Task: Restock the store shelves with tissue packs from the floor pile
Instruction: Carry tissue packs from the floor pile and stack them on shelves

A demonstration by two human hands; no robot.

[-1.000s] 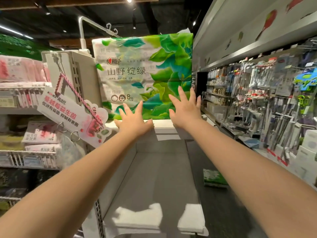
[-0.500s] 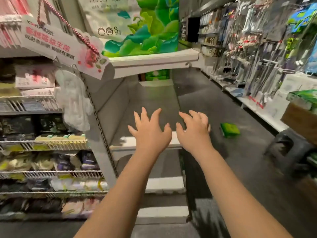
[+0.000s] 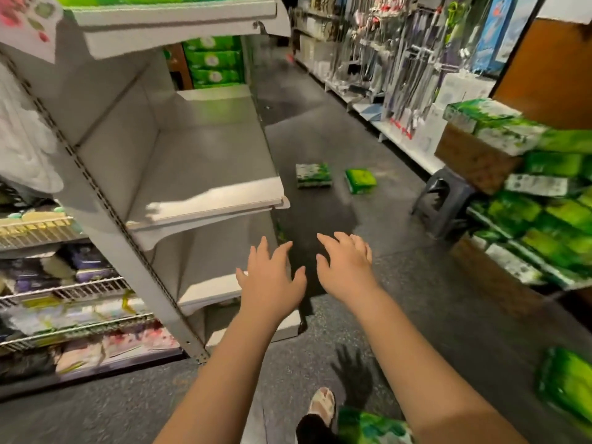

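Fingers (image 3: 266, 251) of both hands spread and nearly straight, gripping nothing; left hand (image 3: 272, 283) and right hand (image 3: 347, 270) held out side by side, palms down, apart from each other, above the dark floor (image 3: 416, 315).

Left to right:
- Far left: wire racks (image 3: 73, 290) with mixed packaged goods (blurred, labels unreadable).
- Grey shelf unit (image 3: 205, 149): middle shelf bare; top shelf (image 3: 179, 14) carries a green-printed pack, only its lower edge in view. Left hand overlaps the unit's lower front corner in the picture; contact cannot be told.
- Behind the unit: stack of green tissue packs (image 3: 213, 60).
- Floor centre: two loose tissue packs, one white-green (image 3: 313, 175), one bright green (image 3: 360, 181), near each other, well apart from the hands.
- Bottom edge: one sandalled foot (image 3: 323, 403) with another green pack (image 3: 368, 426) just beside it.
- Right: dark stool (image 3: 443, 203) standing between aisle and pile; tissue pile (image 3: 544, 219) stacked on and around brown cartons (image 3: 474, 158); one more pack (image 3: 567, 386) at lower right.
- Background right: hanging hardware wall (image 3: 400, 52).

Versus half a second back: view tipped lower, so the top shelf and its pack slid almost out of frame; the pile and foot came into view. Hands stayed empty, fingers slightly more splayed.
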